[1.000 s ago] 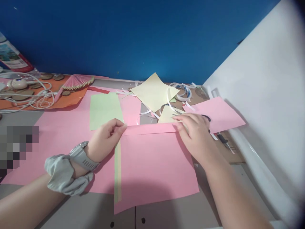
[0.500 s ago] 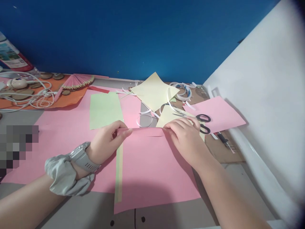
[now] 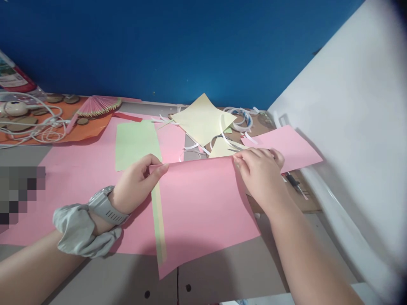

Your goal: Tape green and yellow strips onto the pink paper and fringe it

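A pink paper sheet (image 3: 203, 207) lies in front of me on the table. My left hand (image 3: 136, 182) pinches its far left corner, a grey watch and a scrunchie on that wrist. My right hand (image 3: 259, 173) pinches the far right corner. The far edge now looks flat, with no folded strip showing. A narrow green-yellow paper strip (image 3: 159, 224) lies under the sheet's left edge. A light green sheet (image 3: 136, 142) rests just beyond my left hand.
Yellow sheets (image 3: 203, 118), white paper curls and tape rolls (image 3: 243, 120) lie at the back. A small pink sheet (image 3: 286, 144) sits at the right by the white wall. A pink paper fan (image 3: 98, 106) and white cables (image 3: 28, 123) are at the back left.
The narrow fold along the sheet's far edge has been opened out. My right hand moved right again and now covers the scissors. The sheet has turned slightly.
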A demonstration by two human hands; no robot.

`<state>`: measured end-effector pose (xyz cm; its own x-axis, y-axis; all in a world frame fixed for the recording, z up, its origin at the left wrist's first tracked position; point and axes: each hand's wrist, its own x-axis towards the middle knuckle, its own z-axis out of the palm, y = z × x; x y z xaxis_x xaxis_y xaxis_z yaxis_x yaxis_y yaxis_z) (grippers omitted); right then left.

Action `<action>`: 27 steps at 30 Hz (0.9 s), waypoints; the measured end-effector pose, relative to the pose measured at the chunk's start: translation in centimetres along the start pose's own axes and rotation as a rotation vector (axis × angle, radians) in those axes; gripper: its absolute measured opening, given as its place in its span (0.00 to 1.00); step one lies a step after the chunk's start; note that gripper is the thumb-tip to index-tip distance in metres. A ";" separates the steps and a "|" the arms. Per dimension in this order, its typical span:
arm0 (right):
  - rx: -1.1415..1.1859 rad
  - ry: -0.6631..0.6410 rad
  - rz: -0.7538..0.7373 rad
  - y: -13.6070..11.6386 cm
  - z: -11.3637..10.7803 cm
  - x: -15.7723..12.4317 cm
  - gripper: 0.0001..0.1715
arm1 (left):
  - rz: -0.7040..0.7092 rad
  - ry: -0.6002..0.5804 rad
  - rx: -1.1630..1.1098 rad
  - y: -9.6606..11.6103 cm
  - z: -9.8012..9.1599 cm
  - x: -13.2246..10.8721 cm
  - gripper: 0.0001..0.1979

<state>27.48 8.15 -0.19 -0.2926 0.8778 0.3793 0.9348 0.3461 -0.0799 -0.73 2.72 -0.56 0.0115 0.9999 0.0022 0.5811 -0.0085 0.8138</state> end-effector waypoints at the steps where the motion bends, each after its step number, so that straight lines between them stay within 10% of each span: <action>1: -0.010 0.013 0.028 0.5 0.0 0.1 0.11 | -0.005 0.009 -0.004 -0.1 0.0 0.0 0.13; 7: 0.208 0.041 0.054 0.6 -0.8 0.4 0.10 | -0.007 -0.036 0.019 0.1 -0.1 -0.1 0.13; 13: 0.318 -0.243 -0.203 -2.0 -0.7 0.0 0.11 | 0.009 -0.065 0.055 0.4 0.1 -0.3 0.13; 27: 0.127 -0.076 -0.071 -0.5 -0.1 0.3 0.12 | -0.043 0.034 -0.014 0.0 0.0 0.0 0.12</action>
<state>26.98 8.16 0.05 -0.3755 0.8706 0.3178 0.8796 0.4428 -0.1737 -0.67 2.74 -0.54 -0.0412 0.9991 -0.0130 0.5692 0.0342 0.8215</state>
